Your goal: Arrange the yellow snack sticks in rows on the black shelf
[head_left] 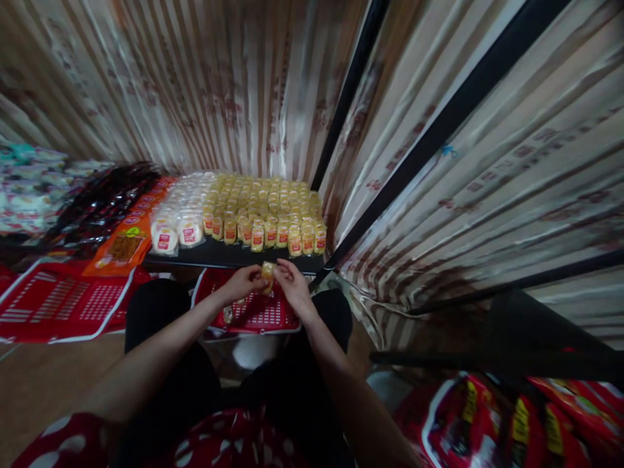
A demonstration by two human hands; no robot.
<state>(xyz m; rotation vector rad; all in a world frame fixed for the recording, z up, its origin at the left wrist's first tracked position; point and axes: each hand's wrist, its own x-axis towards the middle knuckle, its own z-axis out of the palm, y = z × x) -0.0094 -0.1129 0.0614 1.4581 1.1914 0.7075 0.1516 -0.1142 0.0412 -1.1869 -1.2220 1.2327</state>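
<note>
My left hand (pixel 244 283) and my right hand (pixel 292 283) meet in front of me, both pinched on one small yellow snack packet (pixel 268 270). They hover over a red plastic basket (pixel 258 314) that rests between my knees. Just beyond lies a dark shelf (pixel 229 257) packed with rows of yellow packets with red labels (pixel 268 214) and, to their left, round white packets (pixel 178 218).
Left of the shelf lie orange packets (pixel 127 242), dark glossy packets (pixel 104 198) and pale wrapped goods (pixel 29 188). A second red basket (pixel 53 299) sits at left. Striped curtains and black rack poles (pixel 429 140) close the back and right. Red bags (pixel 492 422) fill the bottom right.
</note>
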